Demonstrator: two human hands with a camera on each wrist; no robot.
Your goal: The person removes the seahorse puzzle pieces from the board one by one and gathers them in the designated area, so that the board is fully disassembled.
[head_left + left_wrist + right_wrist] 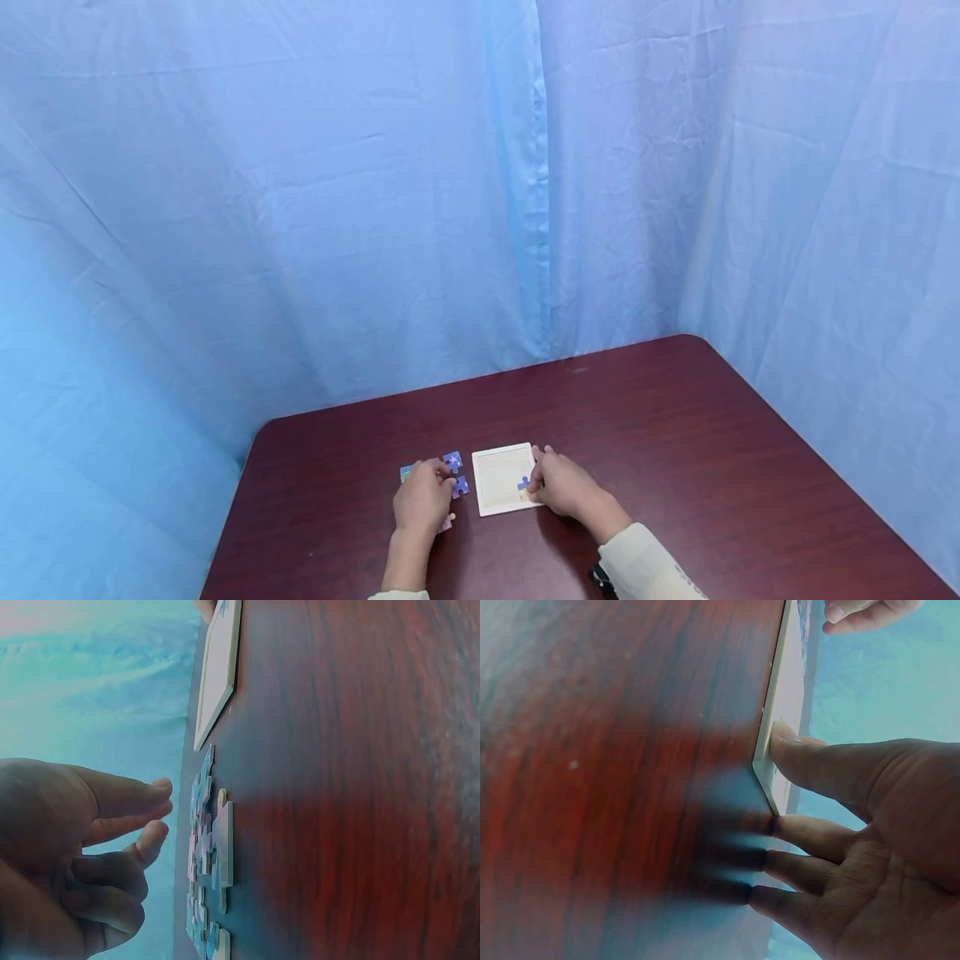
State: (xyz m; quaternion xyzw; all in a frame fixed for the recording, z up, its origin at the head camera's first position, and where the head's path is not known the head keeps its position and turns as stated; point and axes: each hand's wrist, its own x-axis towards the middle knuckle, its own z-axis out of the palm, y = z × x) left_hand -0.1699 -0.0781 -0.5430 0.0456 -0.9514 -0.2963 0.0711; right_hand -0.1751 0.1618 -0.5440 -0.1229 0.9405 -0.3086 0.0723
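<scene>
My left hand (422, 497) hovers over a loose group of colourful jigsaw puzzle pieces (223, 844), above them in the left wrist view. Its fingers are loosely bent, with nothing visible between the thumb and fingertips. To the right lies a shallow white square puzzle frame (501, 475). One blue and orange puzzle piece (523, 484) lies in its near right corner. There my right hand (566, 485) touches the piece with thumb and index finger. In the right wrist view, its other fingers (799, 870) extend down to the table beside the frame. The hand partly covers the piece.
The dark red-brown wooden table (637, 417) has rounded far corners. Blue curtains (390, 208) hang behind it and along both sides. Near the right wrist, a black band (602, 577) shows under the light sleeve (648, 567).
</scene>
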